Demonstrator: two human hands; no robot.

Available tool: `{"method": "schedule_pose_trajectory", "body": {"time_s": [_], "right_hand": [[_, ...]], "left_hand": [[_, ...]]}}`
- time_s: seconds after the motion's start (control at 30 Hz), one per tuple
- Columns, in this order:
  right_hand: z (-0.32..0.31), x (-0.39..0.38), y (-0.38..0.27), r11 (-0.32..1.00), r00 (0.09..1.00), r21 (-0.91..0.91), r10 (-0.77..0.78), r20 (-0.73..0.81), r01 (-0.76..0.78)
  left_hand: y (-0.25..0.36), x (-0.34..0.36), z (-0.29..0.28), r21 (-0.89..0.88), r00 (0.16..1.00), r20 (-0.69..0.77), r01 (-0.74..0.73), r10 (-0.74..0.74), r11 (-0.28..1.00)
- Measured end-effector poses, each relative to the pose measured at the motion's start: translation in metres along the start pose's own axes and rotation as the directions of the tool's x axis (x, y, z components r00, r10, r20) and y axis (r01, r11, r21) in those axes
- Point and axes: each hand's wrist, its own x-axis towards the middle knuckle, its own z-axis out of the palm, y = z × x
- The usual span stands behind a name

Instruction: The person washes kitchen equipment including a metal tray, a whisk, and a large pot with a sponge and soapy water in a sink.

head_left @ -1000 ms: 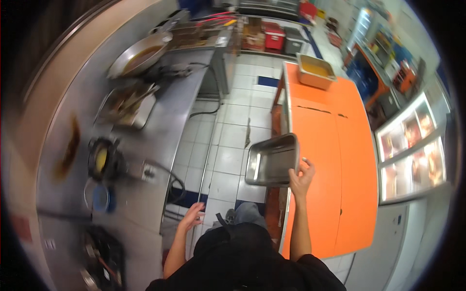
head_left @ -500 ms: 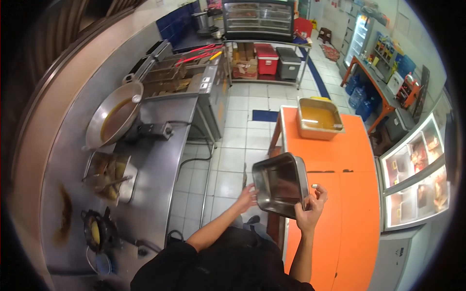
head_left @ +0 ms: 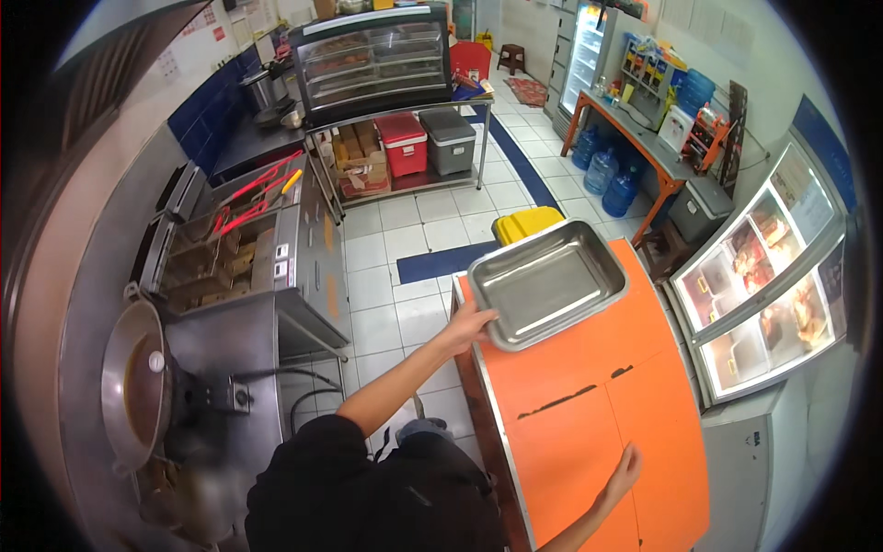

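The left hand (head_left: 471, 329) has its fingers closed on the near-left edge of the rectangular silver metal pan (head_left: 550, 283) to its right, probably because the rim offers a handhold, while the empty, half-curled right hand (head_left: 625, 473) is over the flat orange table (head_left: 566, 469).

Looks bright and mostly sharp, glares white from the lit cabinet (head_left: 773, 289), gleams off the steel pan (head_left: 549, 285), blurs at lower left, bends and blackens toward the rim
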Motion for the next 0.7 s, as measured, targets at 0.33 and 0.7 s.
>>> {"method": "schedule_pose_trajectory", "body": {"time_s": [0.33, 0.7], "right_hand": [[0.013, -0.282, 0.259, 0.738, 0.740, 0.108, 0.672, -0.031, -0.666], [0.050, -0.401, 0.241, 0.613, 0.616, -0.086, 0.759, -0.209, -0.785]], "left_hand": [[0.001, 0.139, 0.015, 0.088, 0.995, 0.014, 0.102, -0.104, 0.991], [-0.042, 0.138, 0.015, 0.045, 0.981, 0.054, 0.183, -0.185, 0.982]]}}
